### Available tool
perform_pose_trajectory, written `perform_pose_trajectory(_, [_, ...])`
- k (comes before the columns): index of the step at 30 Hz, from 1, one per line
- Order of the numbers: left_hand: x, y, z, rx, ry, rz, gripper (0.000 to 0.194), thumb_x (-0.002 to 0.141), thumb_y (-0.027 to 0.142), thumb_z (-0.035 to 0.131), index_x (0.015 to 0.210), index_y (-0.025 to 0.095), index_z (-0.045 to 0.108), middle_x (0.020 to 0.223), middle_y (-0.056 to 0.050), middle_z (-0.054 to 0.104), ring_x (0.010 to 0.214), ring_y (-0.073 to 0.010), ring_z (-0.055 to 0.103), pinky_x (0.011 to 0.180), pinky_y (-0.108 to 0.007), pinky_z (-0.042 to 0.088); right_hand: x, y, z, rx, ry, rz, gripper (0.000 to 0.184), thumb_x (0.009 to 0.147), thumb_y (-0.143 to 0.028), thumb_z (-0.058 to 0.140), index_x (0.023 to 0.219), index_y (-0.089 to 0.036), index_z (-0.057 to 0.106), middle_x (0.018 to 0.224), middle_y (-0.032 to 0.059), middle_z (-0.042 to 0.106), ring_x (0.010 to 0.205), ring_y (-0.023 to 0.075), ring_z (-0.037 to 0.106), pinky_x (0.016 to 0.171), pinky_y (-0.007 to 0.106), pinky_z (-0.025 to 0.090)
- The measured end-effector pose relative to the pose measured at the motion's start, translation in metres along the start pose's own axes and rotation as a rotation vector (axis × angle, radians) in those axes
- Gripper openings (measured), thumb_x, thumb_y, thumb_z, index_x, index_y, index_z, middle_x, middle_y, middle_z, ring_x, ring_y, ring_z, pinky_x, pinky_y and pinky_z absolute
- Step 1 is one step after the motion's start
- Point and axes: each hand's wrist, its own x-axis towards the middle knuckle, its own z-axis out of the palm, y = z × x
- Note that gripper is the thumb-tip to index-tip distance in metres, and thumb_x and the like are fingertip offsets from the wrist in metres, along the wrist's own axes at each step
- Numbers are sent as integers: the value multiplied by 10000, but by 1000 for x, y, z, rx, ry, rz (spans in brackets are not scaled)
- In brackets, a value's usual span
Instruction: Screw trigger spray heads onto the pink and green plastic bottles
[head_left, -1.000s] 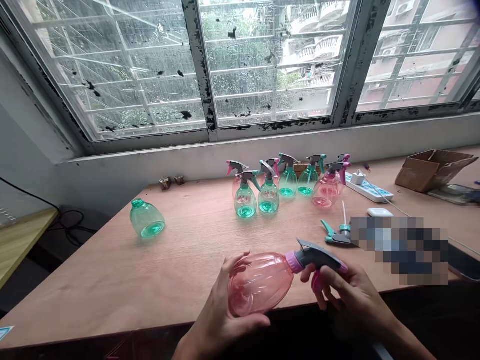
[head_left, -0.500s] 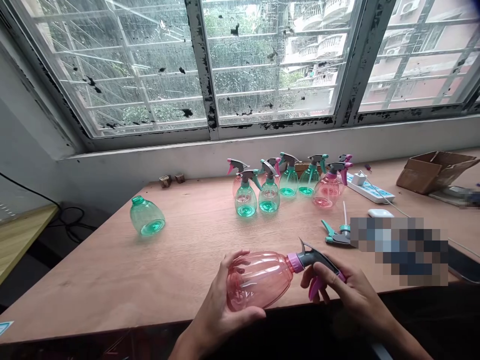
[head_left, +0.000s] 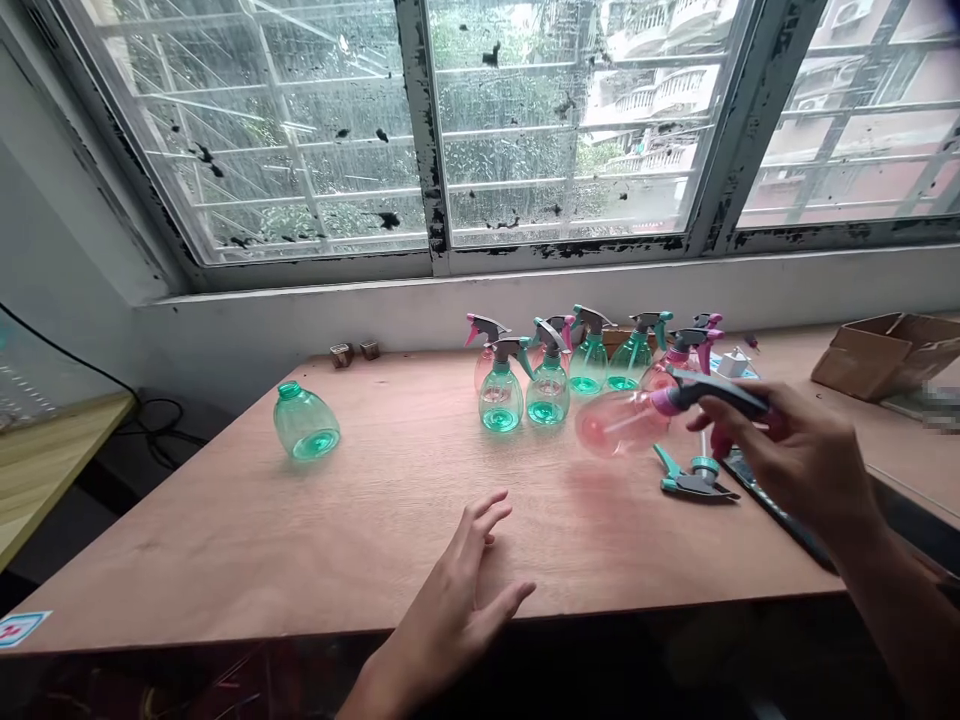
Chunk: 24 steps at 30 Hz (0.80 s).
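Note:
My right hand (head_left: 796, 455) grips the grey spray head of a pink spray bottle (head_left: 626, 420) and holds it sideways in the air, close to the group of standing spray bottles (head_left: 551, 378). My left hand (head_left: 461, 598) hovers open over the wooden table (head_left: 300, 540) near its front edge, fingers spread, holding nothing. A loose teal and grey spray head (head_left: 694, 478) lies on the table just below the held bottle.
A capless green bottle (head_left: 305, 423) lies on its side at the left. A cardboard box (head_left: 889, 352) sits at the far right, and a white power strip (head_left: 733, 362) lies behind the bottles. Two small brown objects (head_left: 354, 352) rest by the wall under the window.
My left hand let go of the pink bottle and opened. My right hand carried the bottle up and to the right, toward the standing bottles.

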Motion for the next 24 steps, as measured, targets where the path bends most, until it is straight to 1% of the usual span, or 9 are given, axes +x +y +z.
perform_pose_trajectory(4, [0, -1, -1, 27, -32, 9, 559, 945, 222, 601, 1416, 346, 326, 1560, -64, 308, 1448, -240, 330, 1115, -393, 442, 42, 24, 18, -221, -64, -64, 333, 922, -480, 605, 1058, -180, 656, 702, 56, 749, 513, 199, 670, 556, 297, 532])
perform_pose_trajectory(6, [0, 0, -2, 38, -49, 21, 538, 940, 231, 611, 1400, 339, 353, 1560, -68, 314, 1452, -253, 331, 1146, -421, 411, 59, 36, 30, -272, -106, -81, 311, 911, -461, 626, 1013, -170, 671, 679, 59, 745, 524, 211, 669, 595, 314, 516])
perform_pose_trajectory(8, [-1, 0, -3, 41, -62, 39, 531, 932, 244, 628, 1390, 332, 376, 1562, -73, 321, 1452, -268, 336, 1165, -442, 386, 72, 46, 42, -291, -135, -88, 296, 907, -437, 633, 987, -155, 679, 631, 56, 724, 507, 224, 657, 571, 319, 484])
perform_pose_trajectory(10, [-1, 1, -3, 31, -67, 43, 528, 926, 254, 637, 1386, 331, 390, 1565, -76, 325, 1447, -280, 348, 1152, -445, 406, 82, 53, 51, -293, -154, -86, 286, 918, -414, 617, 989, -143, 679, 615, 58, 716, 502, 231, 658, 550, 316, 465])
perform_pose_trajectory(13, [-1, 2, -5, 0, -66, 26, 550, 928, 256, 631, 1406, 340, 371, 1571, -83, 315, 1416, -286, 402, 1097, -431, 475, 95, 62, 61, -288, -154, -71, 305, 918, -405, 621, 1050, -135, 670, 660, 72, 736, 567, 244, 688, 580, 319, 483])
perform_pose_trajectory(15, [-1, 4, -6, 3, -75, 26, 557, 917, 253, 643, 1403, 338, 384, 1570, -89, 322, 1405, -298, 420, 1100, -452, 469, 101, 66, 64, -292, -140, -46, 356, 910, -424, 630, 1094, -121, 662, 714, 95, 755, 606, 251, 698, 595, 324, 494])
perform_pose_trajectory(19, [-1, 6, -5, -20, -94, 24, 522, 895, 243, 671, 1365, 322, 459, 1564, -90, 348, 1369, -306, 469, 1113, -472, 449, 102, 68, 59, -283, -149, 11, 524, 915, -499, 599, 1236, -84, 595, 1032, 198, 759, 731, 254, 718, 602, 310, 507])
perform_pose_trajectory(22, [-1, 3, -3, -125, -4, -31, 499, 913, 285, 656, 1372, 313, 462, 1548, -104, 378, 1320, -301, 526, 1121, -484, 437, 83, 63, 47, -257, -213, 38, 680, 937, -546, 541, 1447, -122, 392, 1221, 209, 699, 798, 249, 731, 594, 292, 519])
perform_pose_trajectory(24, [-2, -1, -9, -214, 82, -110, 525, 936, 335, 622, 1410, 305, 399, 1485, -129, 462, 1335, -303, 517, 1138, -509, 406, 61, 63, 37, -289, -227, 56, 768, 917, -583, 557, 1500, -153, 302, 1277, 221, 667, 828, 289, 735, 635, 339, 535])
